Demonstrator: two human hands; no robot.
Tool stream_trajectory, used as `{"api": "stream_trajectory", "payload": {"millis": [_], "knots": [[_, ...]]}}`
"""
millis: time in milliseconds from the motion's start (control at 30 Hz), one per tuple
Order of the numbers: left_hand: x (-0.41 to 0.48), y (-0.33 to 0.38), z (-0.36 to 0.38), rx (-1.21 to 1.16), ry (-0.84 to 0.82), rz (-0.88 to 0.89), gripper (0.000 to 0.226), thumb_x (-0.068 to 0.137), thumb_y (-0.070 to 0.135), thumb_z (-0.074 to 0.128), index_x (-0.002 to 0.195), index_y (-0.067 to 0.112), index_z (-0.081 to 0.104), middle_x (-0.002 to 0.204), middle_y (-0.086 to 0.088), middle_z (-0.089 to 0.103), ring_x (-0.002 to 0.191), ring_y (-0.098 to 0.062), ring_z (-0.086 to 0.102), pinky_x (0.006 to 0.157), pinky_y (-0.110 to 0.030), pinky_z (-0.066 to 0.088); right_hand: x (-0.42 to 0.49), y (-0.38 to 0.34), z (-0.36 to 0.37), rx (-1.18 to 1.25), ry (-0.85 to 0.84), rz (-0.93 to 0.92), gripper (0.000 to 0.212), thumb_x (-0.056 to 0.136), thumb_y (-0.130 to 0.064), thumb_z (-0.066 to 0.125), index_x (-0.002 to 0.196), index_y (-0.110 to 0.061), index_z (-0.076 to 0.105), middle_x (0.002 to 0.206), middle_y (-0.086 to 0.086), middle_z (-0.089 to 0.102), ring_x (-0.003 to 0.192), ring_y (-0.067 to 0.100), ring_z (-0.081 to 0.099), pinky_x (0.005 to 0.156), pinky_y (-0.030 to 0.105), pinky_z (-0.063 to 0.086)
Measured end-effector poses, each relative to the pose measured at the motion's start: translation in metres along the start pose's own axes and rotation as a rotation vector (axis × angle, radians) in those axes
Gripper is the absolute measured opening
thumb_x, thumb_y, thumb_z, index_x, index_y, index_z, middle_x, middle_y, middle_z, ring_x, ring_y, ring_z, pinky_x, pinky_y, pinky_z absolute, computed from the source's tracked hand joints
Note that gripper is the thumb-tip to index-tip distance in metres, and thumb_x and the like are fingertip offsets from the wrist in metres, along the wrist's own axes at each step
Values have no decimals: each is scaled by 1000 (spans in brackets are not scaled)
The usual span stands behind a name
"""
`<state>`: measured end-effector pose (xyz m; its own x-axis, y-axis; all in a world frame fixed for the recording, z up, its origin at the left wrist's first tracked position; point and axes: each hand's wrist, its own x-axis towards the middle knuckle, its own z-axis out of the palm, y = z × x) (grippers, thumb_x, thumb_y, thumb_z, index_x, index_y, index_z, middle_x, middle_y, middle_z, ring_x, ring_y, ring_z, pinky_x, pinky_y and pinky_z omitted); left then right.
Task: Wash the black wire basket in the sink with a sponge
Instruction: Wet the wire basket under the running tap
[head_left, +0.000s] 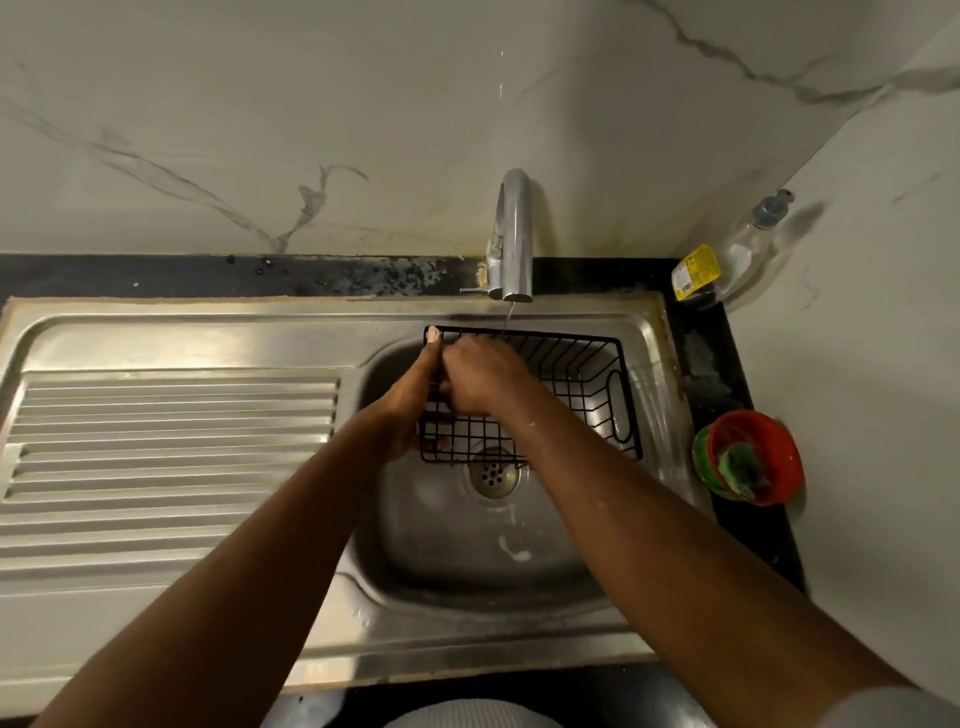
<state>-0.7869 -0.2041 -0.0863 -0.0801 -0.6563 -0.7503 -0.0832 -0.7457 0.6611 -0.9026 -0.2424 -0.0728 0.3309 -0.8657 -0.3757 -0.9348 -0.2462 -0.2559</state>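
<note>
Head view, the only one I have: the black wire basket (571, 384) is held tilted inside the sink (467, 566), just above the drain (492, 475), with its far rim under a thin stream of water (508, 318) from the tap (513, 234). My left hand (410, 410) grips the basket's left end, thumb up on the far corner and fingertips showing through the mesh at the near edge. My right hand (478, 379) is curled over the wires beside it, knuckles towards me. I cannot tell whether it grips the wire or something small, since the fingers turn out of sight. No sponge shows in either hand. A green scrub pad (743, 467), probably the sponge, sits in a red bowl (769, 431) on the counter (727, 374) to the right, near a soap bottle (737, 254) in the corner. No suds show on the wires and flecks of foam cling to my right forearm, so I judge this is the rinse, with little left but draining.
</note>
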Motion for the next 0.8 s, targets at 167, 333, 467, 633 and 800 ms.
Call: {"api": "stream_trajectory", "payload": {"millis": [167, 333, 467, 633, 800], "knots": [[2, -2, -8, 61, 9, 4, 90, 83, 97, 34, 139, 32, 60, 132, -12, 65, 116, -33, 62, 89, -48, 55, 0, 36, 7, 427, 30, -127, 29, 94, -17, 67, 121, -29, 66, 104, -7, 67, 90, 8, 65, 77, 31, 58], [9, -6, -3, 124, 130, 74, 109, 74, 99, 44, 155, 27, 47, 142, -13, 59, 117, -34, 61, 97, -55, 56, -10, 66, 28, 591, -13, 111, 25, 97, -27, 68, 122, -29, 71, 122, -9, 70, 105, 5, 64, 95, 30, 54], [9, -12, -13, 40, 108, 17, 103, 77, 96, 48, 154, 28, 44, 129, -12, 65, 112, -34, 64, 87, -53, 59, -33, 114, 27, 448, 107, 604, 19, 98, -28, 67, 90, -11, 70, 70, -3, 59, 59, 7, 53, 52, 20, 38], [2, -17, 0, -69, 21, 10, 84, 90, 88, 37, 145, 27, 54, 128, -10, 67, 116, -34, 63, 97, -60, 54, -30, 88, 28, 95, 286, 485, 19, 96, -31, 67, 99, -12, 69, 85, 2, 63, 78, 16, 64, 58, 24, 39], [-4, -8, -2, -176, -15, 107, 63, 101, 77, 29, 123, 31, 66, 131, -11, 67, 122, -33, 61, 103, -53, 50, -11, 48, 39, 176, 354, 131, 59, 93, -43, 70, 143, -17, 52, 138, 11, 49, 125, 26, 50, 93, 35, 51]]}}
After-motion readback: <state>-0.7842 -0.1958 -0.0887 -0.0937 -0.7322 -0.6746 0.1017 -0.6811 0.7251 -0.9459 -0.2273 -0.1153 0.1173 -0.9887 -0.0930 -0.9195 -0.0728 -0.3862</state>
